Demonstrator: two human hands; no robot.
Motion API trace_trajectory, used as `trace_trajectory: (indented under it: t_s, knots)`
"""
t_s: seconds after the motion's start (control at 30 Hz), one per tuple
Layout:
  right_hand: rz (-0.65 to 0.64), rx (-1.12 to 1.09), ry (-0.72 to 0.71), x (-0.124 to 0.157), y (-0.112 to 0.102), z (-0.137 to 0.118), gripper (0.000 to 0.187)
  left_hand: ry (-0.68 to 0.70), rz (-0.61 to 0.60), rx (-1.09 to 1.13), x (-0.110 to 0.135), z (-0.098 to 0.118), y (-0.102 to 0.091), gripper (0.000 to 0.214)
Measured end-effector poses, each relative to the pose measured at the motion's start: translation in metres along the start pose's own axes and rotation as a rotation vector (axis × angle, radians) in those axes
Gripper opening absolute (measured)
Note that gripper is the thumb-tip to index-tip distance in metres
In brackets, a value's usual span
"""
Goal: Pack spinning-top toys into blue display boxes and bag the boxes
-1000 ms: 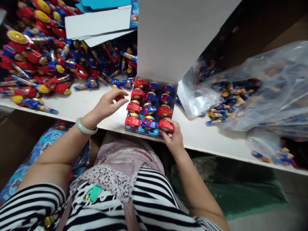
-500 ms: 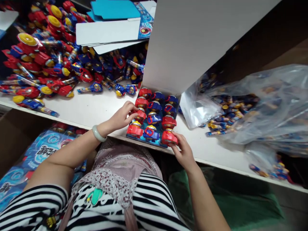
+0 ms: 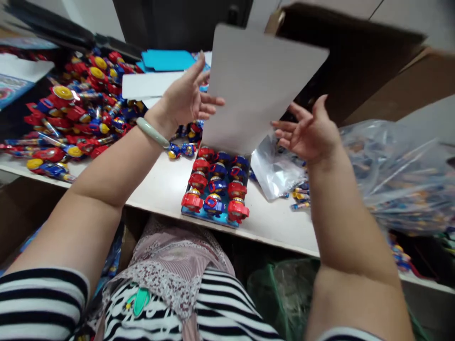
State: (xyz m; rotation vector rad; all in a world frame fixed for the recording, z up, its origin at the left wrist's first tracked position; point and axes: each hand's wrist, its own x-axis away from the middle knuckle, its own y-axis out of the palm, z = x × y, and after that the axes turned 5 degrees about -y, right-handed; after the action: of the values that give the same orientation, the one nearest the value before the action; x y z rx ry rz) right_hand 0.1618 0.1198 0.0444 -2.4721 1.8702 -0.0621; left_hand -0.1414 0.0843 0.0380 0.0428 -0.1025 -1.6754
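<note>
A display box [image 3: 209, 219] stands at the table's front edge, filled with rows of red toys [image 3: 192, 201] and blue toys [image 3: 213, 204] with yellow and silver parts. Its tall white lid flap [image 3: 249, 90] rises from the back edge. My left hand [image 3: 190, 97] is raised at the flap's left side, fingers spread, with nothing in it. On the right side of the flap my right hand [image 3: 307, 128] is also raised and open, palm facing inward. Both hands are at or close to the flap's edges; whether the fingertips touch it I cannot tell.
Left lies a big heap of red and blue toys [image 3: 76, 113]. Flat white and blue cartons [image 3: 152, 84] rest behind it. To the right are a clear plastic bag [image 3: 408, 175] of small toys and a crumpled clear sheet [image 3: 275, 175]. A brown cardboard box [image 3: 394, 90] stands behind.
Both hands have left the toys in the box and risen, opening, to either side of the white flap. The view has tilted up, showing more of the background.
</note>
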Motion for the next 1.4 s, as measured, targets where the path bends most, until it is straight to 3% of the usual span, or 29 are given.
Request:
trace_trajectory:
  t_s: [0.07, 0.13, 0.23, 0.27, 0.33, 0.37, 0.43, 0.57, 0.73, 0.87, 1.0, 1.17, 1.33, 1.4]
  knots:
    - [-0.064, 0.01, 0.015, 0.006, -0.006, -0.007, 0.089, 0.028, -0.072, -0.043, 0.01, 0.005, 0.005, 0.079]
    - [-0.132, 0.04, 0.014, 0.025, -0.016, 0.001, 0.089, 0.073, -0.121, -0.151, 0.029, -0.007, 0.003, 0.086]
    - [-0.295, 0.073, 0.069, 0.056, -0.023, 0.028, 0.058, 0.07, -0.153, -0.319, 0.06, -0.037, -0.004, 0.069]
    - [-0.335, 0.082, 0.075, 0.064, -0.021, 0.038, 0.055, 0.064, -0.156, -0.346, 0.069, -0.048, -0.006, 0.059]
    - [-0.369, 0.123, 0.067, 0.072, -0.014, 0.058, 0.077, 0.093, -0.165, -0.357, 0.078, -0.071, -0.008, 0.065]
    - [-0.36, 0.159, 0.043, 0.072, -0.01, 0.068, 0.083, 0.128, -0.166, -0.349, 0.079, -0.082, -0.008, 0.078]
    - [-0.282, 0.27, -0.07, 0.068, 0.0, 0.083, 0.077, 0.215, -0.118, -0.337, 0.075, -0.101, -0.006, 0.093]
    - [-0.047, 0.514, -0.388, 0.06, 0.01, 0.097, 0.045, 0.317, 0.066, -0.383, 0.062, -0.12, -0.004, 0.07]
    - [-0.208, 0.48, -0.284, 0.075, 0.007, 0.108, 0.053, 0.259, -0.02, -0.427, 0.075, -0.128, -0.009, 0.069]
    - [-0.168, 0.616, -0.357, 0.087, 0.006, 0.129, 0.051, 0.236, 0.0, -0.459, 0.089, -0.148, -0.008, 0.067]
    - [-0.131, 0.803, -0.464, 0.086, 0.004, 0.134, 0.051, 0.307, 0.119, -0.58, 0.09, -0.161, -0.008, 0.067]
    - [-0.225, 0.88, -0.434, 0.089, -0.001, 0.131, 0.057, 0.303, 0.043, -0.717, 0.093, -0.159, -0.014, 0.065]
    - [-0.158, 0.992, -0.456, 0.093, -0.002, 0.143, 0.057, 0.418, 0.158, -0.977, 0.094, -0.165, -0.02, 0.06]
    - [-0.2, 1.0, -0.447, 0.093, -0.003, 0.147, 0.058, 0.43, 0.107, -1.032, 0.093, -0.17, -0.023, 0.06]
